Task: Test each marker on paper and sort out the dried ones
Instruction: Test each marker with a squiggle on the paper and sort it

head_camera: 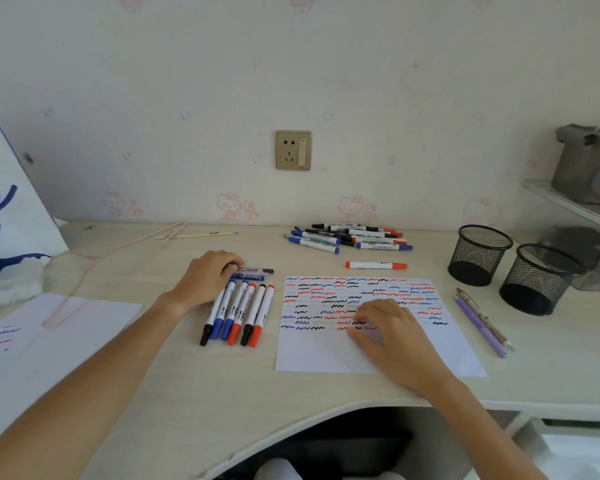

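Blue-capped marker (248, 276) and a dark-capped one (257, 270) lie crosswise w/ long axes running left-right, caps to the right, their left ends under the curled fingers of the left hand (208, 275), which rests on them at the top of a row of markers (238, 311). That row has six pens side by side, long axes running near-to-far w/ a slight tilt, caps (black, blue, blue, red, black, red) toward the person. Right hand (387, 329) lies fingers-relaxed on the test sheet (326, 355), holding nothing, just right of the row; sheet's upper half is covered in red, blue & black squiggles. Beyond the sheet a lone red marker (376, 265) lies left-right, and farther back a loose pile of markers (350, 237) sits near the wall. Pale wood-grain desk (187, 393) w/ a curved front edge; two black mesh cups (513, 268) and two purple pens (482, 322) to the right, another marked sheet (49, 327) at left. Wall has faint pink cartoon-cat wallpaper & a gold socket (293, 150).
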